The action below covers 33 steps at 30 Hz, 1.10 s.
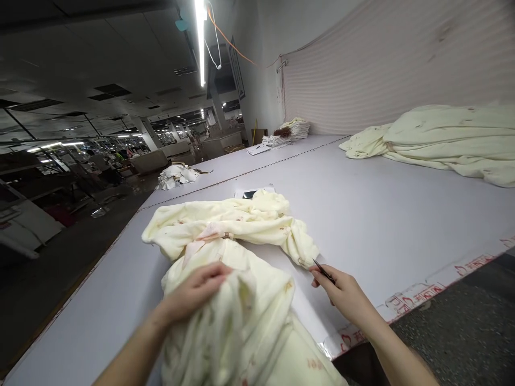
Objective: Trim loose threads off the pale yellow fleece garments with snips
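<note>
A pale yellow, soft garment (257,289) with small printed marks lies bunched at the table's near edge, its sleeve-like part spread across the far side. My left hand (199,292) is closed on a fold of it, the fingertips partly hidden in the cloth. Between the fingers of my right hand (340,289) is a small dark pointed tool, which looks like thread snips (325,272). Its tip points up and left, close to the end of the sleeve-like part. I cannot tell whether the tip touches the cloth.
On the white table (322,203), a dark phone-like object (249,194) lies behind the garment. A heap of pale yellow fabric (446,142) sits at the back right. Scraps (177,176) lie at the left edge, stacked pieces (295,128) at the back.
</note>
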### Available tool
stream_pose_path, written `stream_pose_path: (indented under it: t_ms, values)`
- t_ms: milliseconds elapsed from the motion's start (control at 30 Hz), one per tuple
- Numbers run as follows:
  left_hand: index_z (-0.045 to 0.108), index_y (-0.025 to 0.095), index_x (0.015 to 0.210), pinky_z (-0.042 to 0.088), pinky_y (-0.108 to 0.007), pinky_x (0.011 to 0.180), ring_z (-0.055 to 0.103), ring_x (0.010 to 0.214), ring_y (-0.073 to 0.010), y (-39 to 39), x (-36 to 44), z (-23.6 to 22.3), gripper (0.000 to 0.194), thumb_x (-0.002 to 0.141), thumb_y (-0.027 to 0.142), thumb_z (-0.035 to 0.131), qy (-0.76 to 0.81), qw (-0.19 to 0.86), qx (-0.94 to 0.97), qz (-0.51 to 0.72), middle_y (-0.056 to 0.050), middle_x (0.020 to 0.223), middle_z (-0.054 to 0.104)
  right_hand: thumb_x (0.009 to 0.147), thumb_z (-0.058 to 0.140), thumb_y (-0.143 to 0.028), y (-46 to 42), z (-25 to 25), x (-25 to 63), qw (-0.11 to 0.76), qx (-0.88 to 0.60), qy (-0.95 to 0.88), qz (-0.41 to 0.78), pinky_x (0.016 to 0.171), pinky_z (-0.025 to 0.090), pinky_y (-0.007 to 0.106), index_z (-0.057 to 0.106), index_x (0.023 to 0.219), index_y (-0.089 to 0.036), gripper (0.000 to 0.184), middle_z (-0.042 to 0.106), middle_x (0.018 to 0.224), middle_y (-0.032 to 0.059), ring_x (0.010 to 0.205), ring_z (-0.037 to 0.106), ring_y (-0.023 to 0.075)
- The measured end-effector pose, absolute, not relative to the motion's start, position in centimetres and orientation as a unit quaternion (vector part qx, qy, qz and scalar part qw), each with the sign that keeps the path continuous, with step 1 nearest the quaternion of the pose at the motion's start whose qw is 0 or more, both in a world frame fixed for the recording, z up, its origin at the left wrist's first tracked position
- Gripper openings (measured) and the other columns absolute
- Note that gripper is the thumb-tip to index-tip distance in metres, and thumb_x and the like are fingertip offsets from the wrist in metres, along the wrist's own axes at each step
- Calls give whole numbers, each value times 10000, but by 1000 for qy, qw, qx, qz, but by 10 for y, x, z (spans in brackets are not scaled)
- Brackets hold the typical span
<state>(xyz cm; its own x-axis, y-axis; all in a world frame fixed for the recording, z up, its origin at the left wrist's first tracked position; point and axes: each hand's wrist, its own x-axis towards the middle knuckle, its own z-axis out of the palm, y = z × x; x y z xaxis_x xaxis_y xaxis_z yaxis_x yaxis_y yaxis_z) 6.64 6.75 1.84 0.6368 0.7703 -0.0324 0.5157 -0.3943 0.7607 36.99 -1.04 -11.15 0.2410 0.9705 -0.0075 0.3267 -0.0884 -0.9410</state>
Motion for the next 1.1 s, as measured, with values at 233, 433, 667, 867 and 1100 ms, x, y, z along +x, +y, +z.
stream_pose_path:
  t_ms: [233, 433, 667, 867, 1100]
  values:
    - [628, 151, 856, 428, -410, 720, 561, 665, -271, 87, 45, 13, 214, 729, 319, 593, 573, -50, 818, 4, -62, 648, 596, 733, 615, -403, 8, -111, 330, 445, -602, -520, 412, 580, 376, 246, 631, 814, -198, 222, 574, 706, -17, 634, 494, 150]
    - [542, 206, 1127, 420, -337, 800, 564, 881, -230, 48, 124, -22, 361, 768, 233, 525, 413, 121, 891, 142, -75, 994, 609, 787, 551, -333, 15, -104, 293, 562, -500, -502, 425, 590, 378, 229, 506, 780, -205, 136, 500, 735, -28, 677, 474, 139]
    - [550, 203, 856, 400, -254, 698, 535, 765, -156, 59, 129, -40, 73, 817, 227, 493, 394, 585, 630, 324, 7, 819, 597, 854, 507, -332, 4, -87, 284, 518, -513, -579, 364, 547, 362, 231, 543, 931, -225, 137, 546, 770, -18, 606, 452, 125]
    - [552, 193, 908, 426, -235, 693, 561, 740, -130, 51, 107, -53, 116, 806, 211, 604, 352, 726, 468, 361, -8, 852, 614, 841, 560, -385, -5, -71, 297, 442, -532, -646, 324, 642, 437, 242, 587, 936, -244, 172, 599, 925, 11, 788, 566, 159]
    - [555, 192, 894, 422, -216, 700, 539, 744, -106, 48, 103, -55, 123, 803, 197, 638, 327, 747, 455, 358, -3, 828, 601, 893, 451, -318, -1, -57, 279, 385, -568, -701, 193, 632, 452, 273, 653, 990, -261, 231, 652, 846, 28, 748, 625, 187]
